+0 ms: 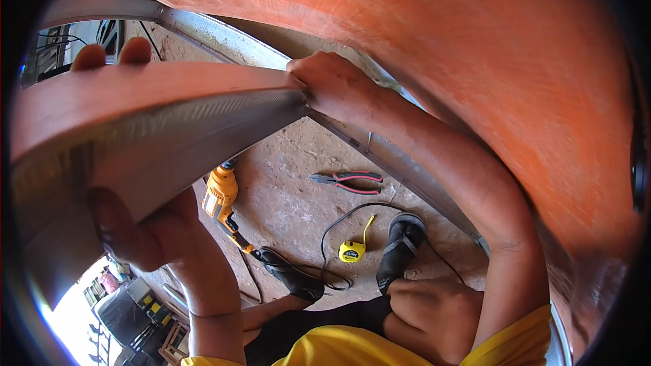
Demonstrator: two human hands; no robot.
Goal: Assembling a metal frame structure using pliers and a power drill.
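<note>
A broad metal bar (203,118), grey along its side and orange-tinted on its upper face, spans from the left to the middle. My left hand (152,234) grips it, thumb on the near side and two fingertips curled over the far edge. At its other end, my right hand (332,85) is closed around the corner where the bar meets a metal frame (400,173); the right fingertips are hidden. The frame's silver rail (224,37) runs beyond the bar. Above and to the right of my right arm looms a large orange surface (488,61).
On the dusty floor lie a yellow power drill (222,193), red-and-black handled pliers (349,180) and a yellow tape measure (352,251) partly pulled out. A black cable (327,234) loops between my dark shoes (403,244). Assorted items stand at the lower left.
</note>
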